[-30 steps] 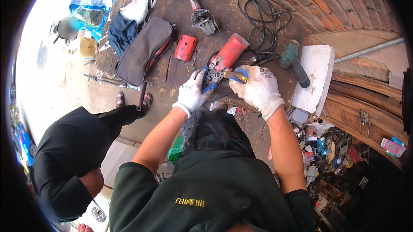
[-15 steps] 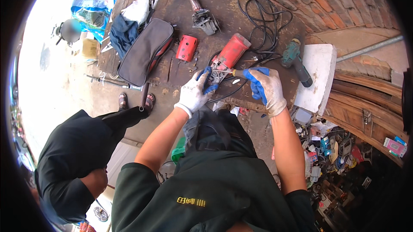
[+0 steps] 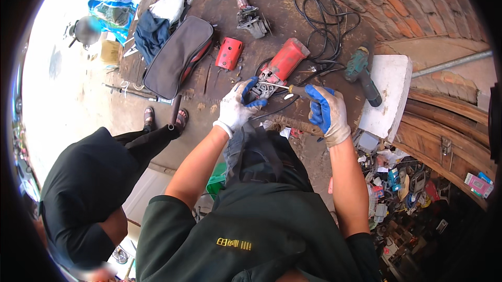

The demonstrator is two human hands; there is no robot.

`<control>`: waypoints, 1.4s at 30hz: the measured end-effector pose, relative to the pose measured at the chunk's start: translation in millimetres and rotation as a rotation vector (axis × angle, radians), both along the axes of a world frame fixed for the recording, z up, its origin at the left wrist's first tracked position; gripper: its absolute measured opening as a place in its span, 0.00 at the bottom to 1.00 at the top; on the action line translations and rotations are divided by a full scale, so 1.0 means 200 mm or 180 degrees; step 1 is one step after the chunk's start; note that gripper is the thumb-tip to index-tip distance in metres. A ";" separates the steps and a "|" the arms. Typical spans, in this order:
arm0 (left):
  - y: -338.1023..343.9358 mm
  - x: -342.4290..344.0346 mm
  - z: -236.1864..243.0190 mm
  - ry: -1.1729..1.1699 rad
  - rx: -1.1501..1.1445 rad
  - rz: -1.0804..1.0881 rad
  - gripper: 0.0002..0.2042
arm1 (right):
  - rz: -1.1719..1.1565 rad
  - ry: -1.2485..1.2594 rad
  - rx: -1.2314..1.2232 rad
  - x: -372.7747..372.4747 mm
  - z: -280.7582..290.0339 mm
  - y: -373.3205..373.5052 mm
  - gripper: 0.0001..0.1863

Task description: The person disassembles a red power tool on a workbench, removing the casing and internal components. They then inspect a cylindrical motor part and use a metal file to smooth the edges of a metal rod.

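Note:
In white, blue-palmed gloves, my left hand grips the metal end of a red power tool body on the bench. A screwdriver is in my right hand, its handle in the fingers and its shaft lying across that metal end, where the tip is hard to make out. A detached red housing sits just to the left, and a metal motor assembly lies farther back. Black cable loops behind and beside the tool body.
A grey tool bag lies left on the wooden bench. A teal cordless drill rests by a white board at right, near a brick wall. Another person in black stands at lower left; clutter fills the lower right.
My right hand has shifted rightward and turned since a second ago, so its blue palm and the screwdriver's shaft now show. My left hand stays on the tool's metal end.

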State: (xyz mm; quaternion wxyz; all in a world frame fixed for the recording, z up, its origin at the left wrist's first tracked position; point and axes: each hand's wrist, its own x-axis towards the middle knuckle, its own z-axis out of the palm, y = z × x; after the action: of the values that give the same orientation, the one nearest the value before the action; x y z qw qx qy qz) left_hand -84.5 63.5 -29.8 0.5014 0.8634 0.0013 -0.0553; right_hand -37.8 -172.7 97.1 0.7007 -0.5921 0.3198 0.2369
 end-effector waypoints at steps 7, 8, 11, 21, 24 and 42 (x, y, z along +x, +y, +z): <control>-0.02 -0.01 0.08 0.0312 0.0111 0.0077 0.33 | 0.0114 -0.0107 -0.0125 -0.01 0.03 0.02 0.13; -0.02 -0.01 0.08 0.0350 0.0072 0.0104 0.33 | 0.0163 -0.0142 -0.0204 -0.02 0.06 0.03 0.13; -0.01 -0.01 0.06 0.0156 -0.0018 0.0156 0.33 | 0.0118 -0.0236 -0.0182 0.00 0.08 0.06 0.13; 0.02 0.01 0.05 0.0384 -0.2121 0.1112 0.27 | 0.0232 -0.0336 -0.0018 0.01 0.10 0.12 0.13; -0.01 0.03 0.04 0.0251 -0.1846 0.1591 0.21 | 0.0529 -0.0357 -0.0098 0.00 0.14 0.11 0.14; -0.05 0.10 0.18 0.0257 0.1323 -0.0036 0.33 | -0.1020 -0.1020 -0.0491 -0.49 0.01 -0.47 0.19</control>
State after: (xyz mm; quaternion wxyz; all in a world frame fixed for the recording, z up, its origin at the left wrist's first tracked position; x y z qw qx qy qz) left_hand -64.7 54.3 6.3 0.3117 0.9454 0.0279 -0.0913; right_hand -136.3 -265.8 99.4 0.7239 -0.6156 0.3115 0.0006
